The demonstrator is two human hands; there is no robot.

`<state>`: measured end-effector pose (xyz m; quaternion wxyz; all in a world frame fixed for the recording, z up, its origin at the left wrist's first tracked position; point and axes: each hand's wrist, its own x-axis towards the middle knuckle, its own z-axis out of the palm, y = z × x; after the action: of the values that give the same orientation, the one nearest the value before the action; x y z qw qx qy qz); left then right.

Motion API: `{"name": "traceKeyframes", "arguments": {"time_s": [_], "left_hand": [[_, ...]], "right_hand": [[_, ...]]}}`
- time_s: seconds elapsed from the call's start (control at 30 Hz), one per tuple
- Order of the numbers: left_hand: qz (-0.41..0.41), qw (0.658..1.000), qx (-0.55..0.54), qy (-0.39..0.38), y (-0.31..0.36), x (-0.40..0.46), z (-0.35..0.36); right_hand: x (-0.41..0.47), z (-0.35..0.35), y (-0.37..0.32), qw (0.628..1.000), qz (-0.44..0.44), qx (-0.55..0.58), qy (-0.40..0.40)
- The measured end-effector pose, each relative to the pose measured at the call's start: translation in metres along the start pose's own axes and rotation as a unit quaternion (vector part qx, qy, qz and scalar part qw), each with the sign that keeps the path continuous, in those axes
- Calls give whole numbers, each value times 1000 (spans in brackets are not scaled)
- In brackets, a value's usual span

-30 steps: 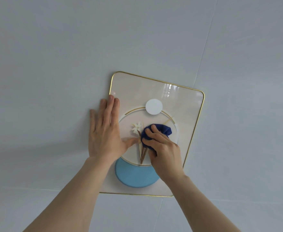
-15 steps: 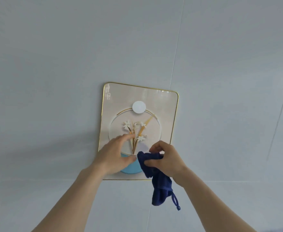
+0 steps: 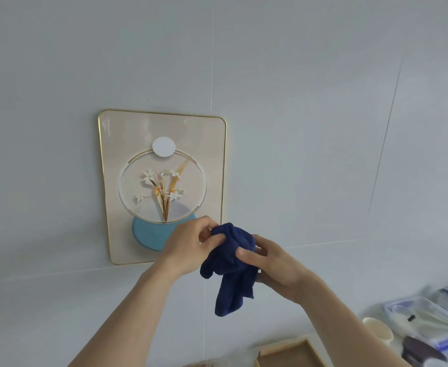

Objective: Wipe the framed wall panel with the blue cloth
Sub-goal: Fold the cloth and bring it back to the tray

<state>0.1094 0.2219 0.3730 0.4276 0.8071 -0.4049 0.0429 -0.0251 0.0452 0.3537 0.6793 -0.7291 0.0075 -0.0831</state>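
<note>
The framed wall panel (image 3: 127,144) hangs on the pale wall, beige with a thin gold rim, a white disc, white flowers and a light blue disc at the bottom. In front of its lower right corner both hands hold the dark blue cloth (image 3: 232,263), clear of the panel. My left hand (image 3: 188,247) pinches the cloth's upper left edge. My right hand (image 3: 273,266) grips it from the right with the thumb on the fabric. The cloth's lower end hangs loose below the hands.
At the bottom right stands a surface with a wooden tray (image 3: 289,353), a small cream cup (image 3: 378,331), clear plastic packets (image 3: 424,316) and a dark object (image 3: 420,350). The wall around the panel is plain with faint seams.
My right hand lifted the cloth off the panel's centre and drew back. My left hand left the panel's left side and took hold of the cloth. The view pulled back and turned right.
</note>
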Motion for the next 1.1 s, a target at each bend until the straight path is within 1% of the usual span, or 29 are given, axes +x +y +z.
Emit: {"name": "traceKeyframes", "arguments": {"time_s": [0.07, 0.17, 0.27, 0.37, 0.5, 0.67, 0.77, 0.83, 1.0, 1.1], "left_hand": [[-1, 1000, 2, 5, 9, 6, 15], [-13, 999, 31, -4, 15, 13, 41], [-30, 998, 51, -17, 21, 20, 72], [-43, 997, 53, -36, 30, 26, 105], [-55, 994, 68, -69, 36, 35, 151], [-97, 985, 90, -109, 24, 37, 212], [-132, 978, 91, -135, 13, 27, 250], [-159, 971, 94, -151, 3, 20, 275], [-222, 950, 102, -193, -28, 3, 326], [-240, 938, 115, -221, -47, -7, 352]], "right_hand": [[-10, -20, 2, 999, 4, -40, 21], [-21, -53, 6, 990, 10, -103, 92], [-30, -86, 8, 968, -4, -189, 163], [-38, -118, 13, 953, -5, -223, 206], [-46, -158, 38, 944, 12, -259, 206], [-54, -193, 95, 933, 37, -282, 219], [-56, -204, 137, 924, 70, -304, 221], [-57, -210, 167, 924, 95, -302, 215], [-60, -217, 238, 927, 167, -284, 181], [-62, -217, 274, 927, 188, -281, 162]]}}
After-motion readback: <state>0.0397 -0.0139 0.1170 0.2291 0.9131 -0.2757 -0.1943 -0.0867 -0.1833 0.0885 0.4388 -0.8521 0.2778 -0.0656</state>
